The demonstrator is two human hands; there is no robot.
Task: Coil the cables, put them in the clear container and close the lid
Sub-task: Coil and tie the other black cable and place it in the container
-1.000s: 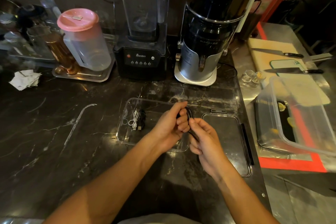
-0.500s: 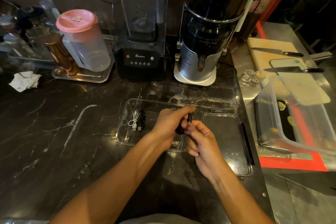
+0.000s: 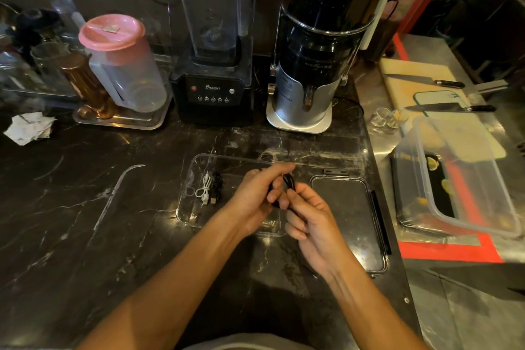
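1. At the far left of the dark marble counter (image 3: 85, 207) lies a crumpled white paper (image 3: 28, 128); behind it stands a clear plastic pitcher with a pink lid (image 3: 119, 65).
2. The clear rectangular plastic container (image 3: 190, 207) sits open in front of me, with a coiled white cable (image 3: 205, 189) and a coiled black cable (image 3: 216, 189) side by side in its left part.
3. My left hand (image 3: 255, 199) is over the container's right part, fingers closed on a loop of thin black cable (image 3: 289, 182).
4. My right hand (image 3: 309, 216) pinches the same cable from below, its other fingers curled.
5. The clear flat lid with a black edge (image 3: 349, 221) lies just right of the container.
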